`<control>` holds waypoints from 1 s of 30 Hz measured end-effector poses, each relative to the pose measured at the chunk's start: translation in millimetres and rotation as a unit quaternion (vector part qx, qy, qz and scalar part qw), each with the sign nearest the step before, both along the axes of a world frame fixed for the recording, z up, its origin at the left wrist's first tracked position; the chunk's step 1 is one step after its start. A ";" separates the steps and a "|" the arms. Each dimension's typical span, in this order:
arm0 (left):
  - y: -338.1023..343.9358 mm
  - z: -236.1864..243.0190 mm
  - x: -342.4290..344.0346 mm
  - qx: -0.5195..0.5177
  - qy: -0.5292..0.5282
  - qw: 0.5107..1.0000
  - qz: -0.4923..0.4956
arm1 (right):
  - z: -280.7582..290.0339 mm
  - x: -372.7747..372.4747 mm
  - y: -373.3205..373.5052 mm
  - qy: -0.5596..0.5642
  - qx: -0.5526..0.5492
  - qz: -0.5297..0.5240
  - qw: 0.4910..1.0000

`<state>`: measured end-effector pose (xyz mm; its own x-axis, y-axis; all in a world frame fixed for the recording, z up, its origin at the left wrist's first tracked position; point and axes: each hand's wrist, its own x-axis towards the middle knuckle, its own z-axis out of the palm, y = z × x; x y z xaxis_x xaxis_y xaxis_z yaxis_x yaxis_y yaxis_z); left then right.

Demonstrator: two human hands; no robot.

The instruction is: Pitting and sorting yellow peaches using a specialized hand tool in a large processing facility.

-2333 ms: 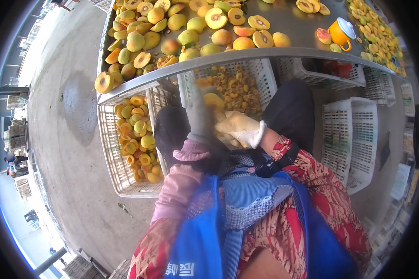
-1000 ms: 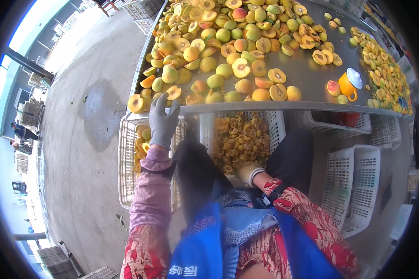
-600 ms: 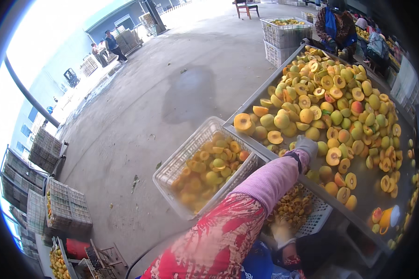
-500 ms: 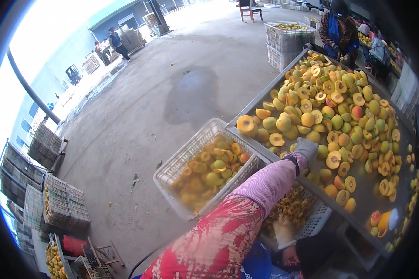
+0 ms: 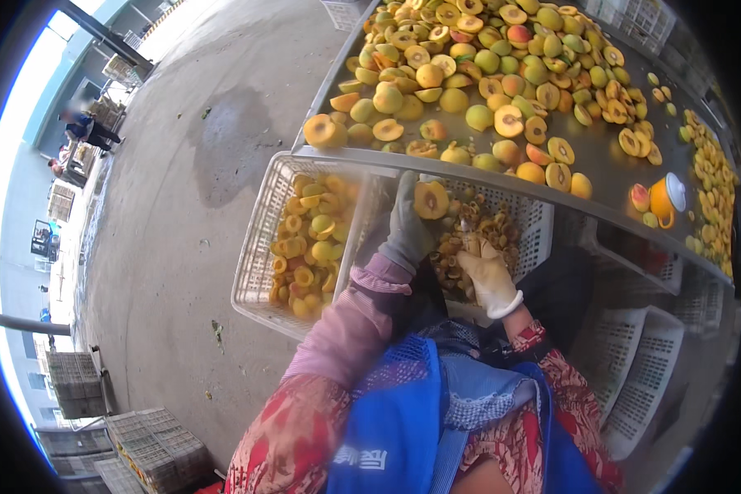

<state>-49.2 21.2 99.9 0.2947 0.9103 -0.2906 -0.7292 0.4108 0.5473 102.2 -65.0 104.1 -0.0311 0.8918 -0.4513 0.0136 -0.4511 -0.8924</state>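
My left hand (image 5: 410, 222), in a grey glove, is closed on a yellow peach half (image 5: 431, 200), its cut face with a brown centre showing. My right hand (image 5: 487, 272), in a cream glove, is closed beside it, just below and to the right. Something thin and pale seems to stick out from its fingers, too small to make out. Under both hands stands a white crate (image 5: 537, 235) with brownish scooped-out pieces (image 5: 506, 226). On the metal table (image 5: 589, 160) just beyond lie many peach halves (image 5: 509, 121), cut faces showing on some.
Left of my hands a white crate (image 5: 251, 255) holds more peach pieces. An orange mug with a white top (image 5: 667, 198) stands on the table's right part. White crates (image 5: 634, 370) stand at lower right. People (image 5: 86, 132) are far left; stacked crates (image 5: 156, 445) lower left.
My left hand has come back from the fruit pile on the table to above the crate, now with a peach half. My right hand has risen toward it. The view has turned downward and right.
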 end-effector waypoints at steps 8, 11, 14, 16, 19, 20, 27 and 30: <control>-16.2 -39.7 25.9 0.348 0.416 0.838 0.061 | 7.8 -3.7 2.5 -0.384 0.217 0.104 0.891; -11.6 -77.1 24.6 0.157 0.195 0.966 0.063 | 4.8 -7.2 6.9 -0.359 0.118 0.109 0.919; -15.9 -74.3 32.0 0.134 0.211 0.964 0.095 | -7.8 -9.5 8.8 -0.400 0.114 0.139 0.899; -21.0 -52.1 37.6 0.074 0.157 0.981 0.090 | -5.6 -8.1 11.1 -0.387 0.062 0.128 0.911; -19.1 -60.8 32.3 0.014 0.097 0.992 0.073 | -8.0 -5.6 12.8 -0.325 0.036 0.152 0.933; -17.0 -69.6 28.9 0.016 0.093 0.994 0.060 | -9.9 -5.3 13.2 -0.328 0.031 0.161 0.931; -8.1 -67.0 37.5 0.003 0.055 0.998 0.038 | -0.9 3.5 18.9 -0.327 0.007 0.185 0.927; -8.5 -79.9 32.4 -0.042 -0.003 0.999 0.005 | -20.2 5.2 16.3 -0.317 0.034 0.184 0.930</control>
